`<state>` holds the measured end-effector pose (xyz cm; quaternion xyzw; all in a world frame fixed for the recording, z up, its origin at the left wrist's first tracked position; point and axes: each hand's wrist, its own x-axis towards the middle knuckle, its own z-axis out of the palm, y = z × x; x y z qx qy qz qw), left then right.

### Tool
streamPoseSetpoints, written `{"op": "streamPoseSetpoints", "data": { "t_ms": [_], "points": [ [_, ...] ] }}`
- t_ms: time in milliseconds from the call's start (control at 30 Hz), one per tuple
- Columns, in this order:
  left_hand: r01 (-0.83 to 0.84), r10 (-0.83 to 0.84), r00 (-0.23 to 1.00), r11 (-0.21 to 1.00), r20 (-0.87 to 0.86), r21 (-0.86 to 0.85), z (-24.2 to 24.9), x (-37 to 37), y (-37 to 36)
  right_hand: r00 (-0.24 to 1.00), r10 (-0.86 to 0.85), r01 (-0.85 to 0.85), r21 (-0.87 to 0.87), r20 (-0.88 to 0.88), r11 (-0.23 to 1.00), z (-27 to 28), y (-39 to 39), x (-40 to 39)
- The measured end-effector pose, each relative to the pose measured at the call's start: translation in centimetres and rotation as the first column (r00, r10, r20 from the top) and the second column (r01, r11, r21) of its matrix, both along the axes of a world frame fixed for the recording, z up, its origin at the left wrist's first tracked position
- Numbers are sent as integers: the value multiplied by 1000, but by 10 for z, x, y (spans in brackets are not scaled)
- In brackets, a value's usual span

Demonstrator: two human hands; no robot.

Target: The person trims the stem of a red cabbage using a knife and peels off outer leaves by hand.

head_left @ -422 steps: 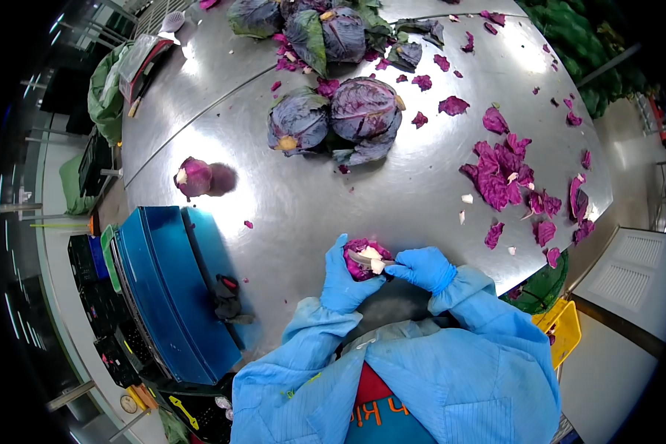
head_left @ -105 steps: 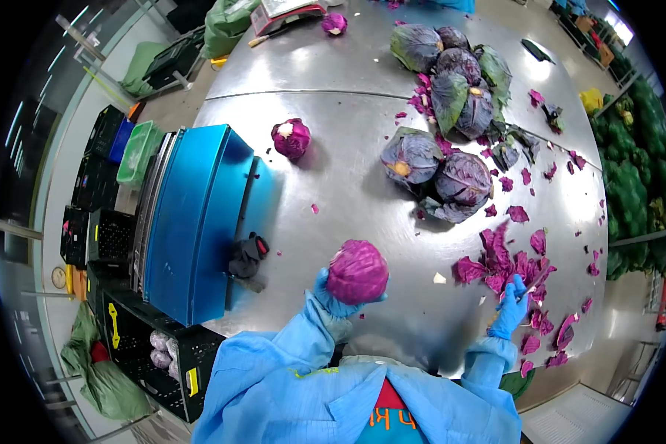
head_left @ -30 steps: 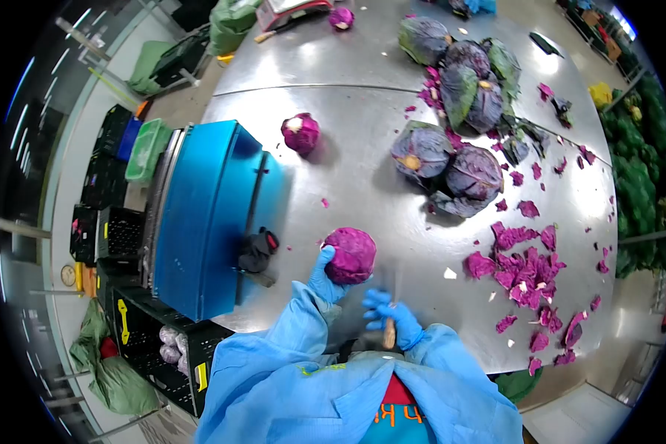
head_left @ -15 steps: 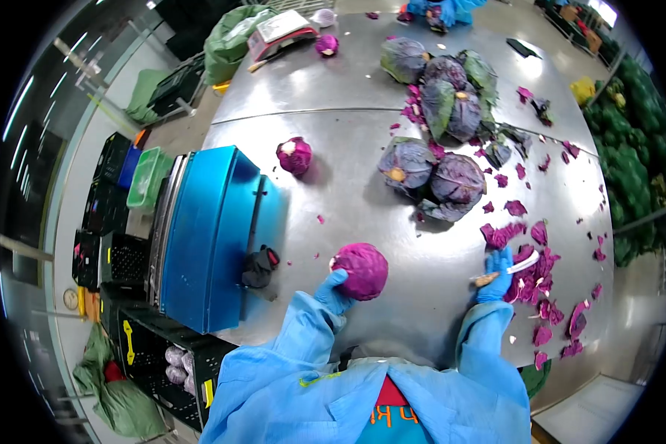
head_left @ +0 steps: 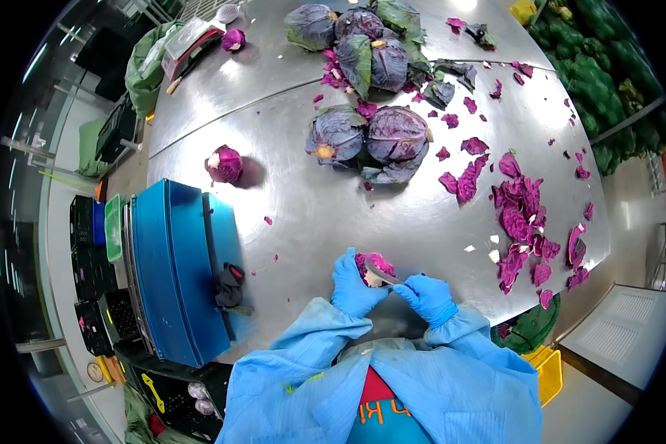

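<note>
In front of my body, my left hand (head_left: 356, 287) in a blue glove is wrapped around a trimmed red cabbage (head_left: 380, 260). The cabbage's pale stem end faces my right side. My right hand (head_left: 427, 298), also gloved, grips a knife (head_left: 386, 277) by its handle, which the fingers hide. Its blade lies against the pale stem end. Beyond the hands, two untrimmed red cabbages (head_left: 397, 133) with dull outer leaves sit on the metal table (head_left: 303, 214). Another trimmed red cabbage (head_left: 224, 164) rests farther left.
Torn purple leaves (head_left: 522, 203) lie scattered along the table's right side. More untrimmed cabbages (head_left: 388, 63) are grouped farther back. A blue box (head_left: 174, 274) stands at the left edge, with a dark crumpled item (head_left: 231, 287) beside it. Below the right edge is a yellow crate (head_left: 546, 374).
My right hand has brought the knife from the leaf pile leftward to the cabbage. My left hand has turned the cabbage so its stem end shows. The view has shifted to the right.
</note>
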<state>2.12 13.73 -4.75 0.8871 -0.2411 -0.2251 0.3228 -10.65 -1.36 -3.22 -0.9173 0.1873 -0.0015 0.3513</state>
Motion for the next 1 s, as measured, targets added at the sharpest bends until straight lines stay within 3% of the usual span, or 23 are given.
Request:
{"op": "streamPoseSetpoints", "data": {
  "t_ms": [100,200,400,500,600,700,800,900,1000],
  "points": [
    [-60,61,996,998,-63,19,10,4,-2,996,70,-70,12,-60,997,7,0,13],
    [-57,54,990,998,-133,-15,6,9,-2,986,169,-169,9,5,986,-13,-10,21],
    [-81,94,973,994,-211,73,-14,13,-4,914,394,-335,366,-96,868,-18,-38,47],
    [-168,178,975,983,-136,79,9,8,-8,880,445,-356,390,-167,850,-12,-42,60],
    [-183,197,977,971,-81,151,18,5,-13,838,475,-390,313,-268,866,-12,-42,67],
    [-169,182,973,981,-143,97,5,8,-13,796,421,-317,294,-434,902,6,-39,74],
    [-151,158,984,985,-82,86,3,12,-16,852,429,-381,205,-301,902,8,-33,68],
    [-136,136,991,991,-4,12,-6,16,-16,851,318,-243,223,-418,944,29,-27,76],
    [-107,112,992,989,-54,99,-18,15,-13,889,166,-210,-57,-426,976,31,-15,72]
  ]
}}
